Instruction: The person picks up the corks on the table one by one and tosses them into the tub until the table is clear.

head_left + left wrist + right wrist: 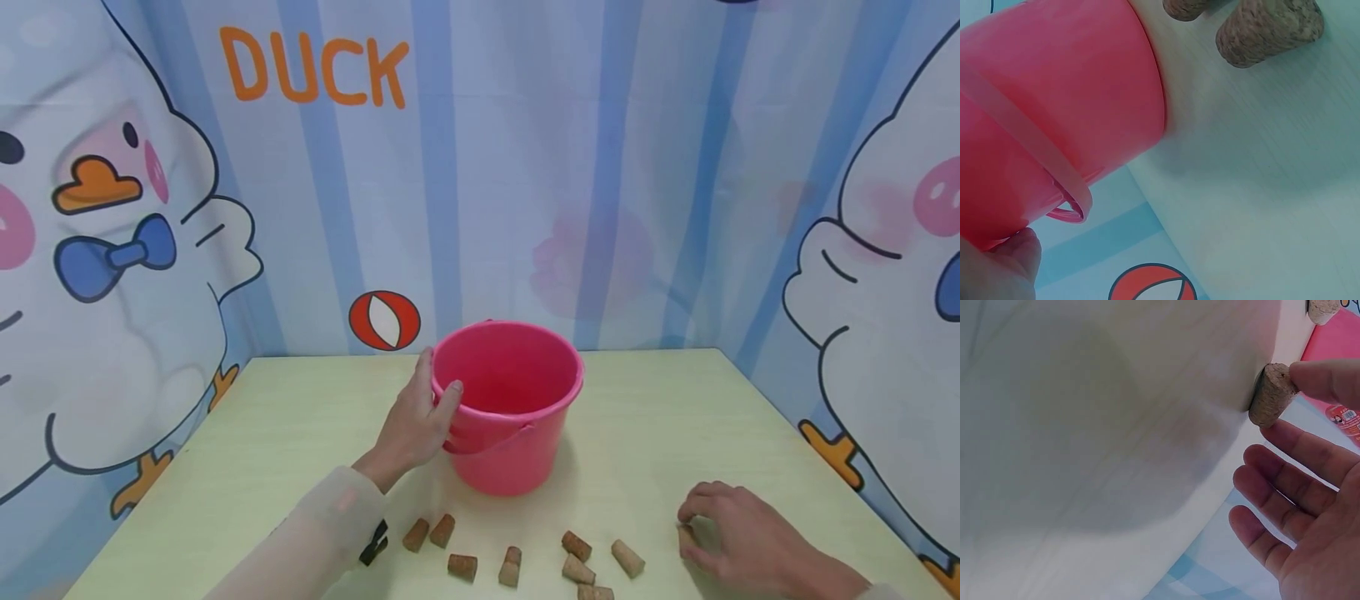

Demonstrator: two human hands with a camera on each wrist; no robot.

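Note:
A pink plastic bucket stands upright on the table. My left hand grips its rim at the left, the thumb over the edge and the fingers outside. In the left wrist view only part of that hand shows against the bucket wall. At the right, my right hand pinches a cork stopper between thumb and index finger, at the tabletop. The other fingers are spread and slightly bent. Several more tapered corks lie on the table in front of the bucket.
Corks are scattered between the hands, one nearest the right hand. A small black object lies partly hidden by the left sleeve. Behind the pale table hangs a striped duck-print curtain, which also encloses both sides.

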